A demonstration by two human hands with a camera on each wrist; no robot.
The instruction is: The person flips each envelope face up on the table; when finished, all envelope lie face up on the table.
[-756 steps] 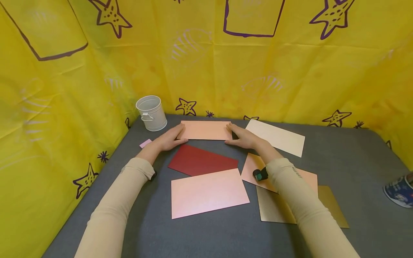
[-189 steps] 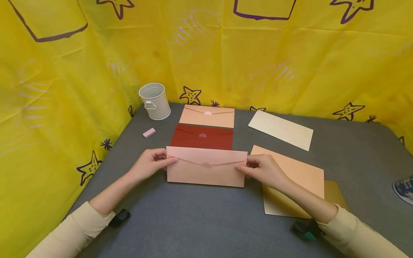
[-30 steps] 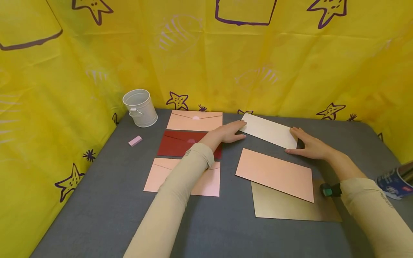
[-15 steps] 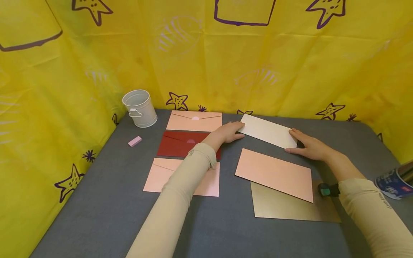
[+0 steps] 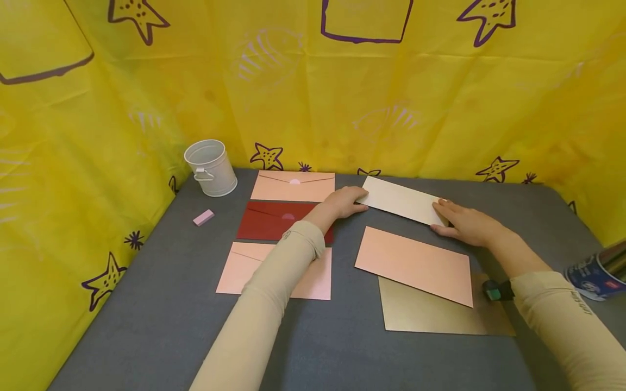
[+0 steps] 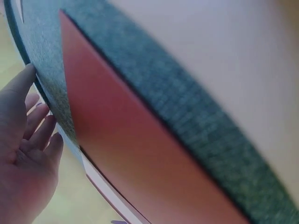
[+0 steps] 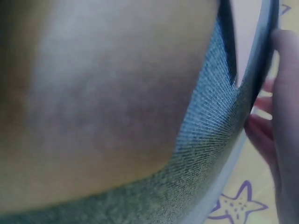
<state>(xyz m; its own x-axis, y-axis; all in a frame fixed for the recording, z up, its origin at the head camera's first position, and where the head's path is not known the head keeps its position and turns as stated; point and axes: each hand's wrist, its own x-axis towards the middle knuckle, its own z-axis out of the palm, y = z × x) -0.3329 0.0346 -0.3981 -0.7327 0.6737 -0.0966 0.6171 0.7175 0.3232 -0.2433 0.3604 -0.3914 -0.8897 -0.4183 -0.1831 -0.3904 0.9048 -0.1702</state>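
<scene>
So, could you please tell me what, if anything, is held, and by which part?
The left grip touches the left end of the cream envelope, the right grip its right end; whether they pinch it cannot be told.

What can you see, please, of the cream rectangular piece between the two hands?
The cream piece is a long, plain rectangle that looks like stiff paper or card, with no flap or seal visible on its upper face. It lies at a slant near the far edge of the grey table, left end farther away. The left hand touches that end, the right hand the other.
</scene>
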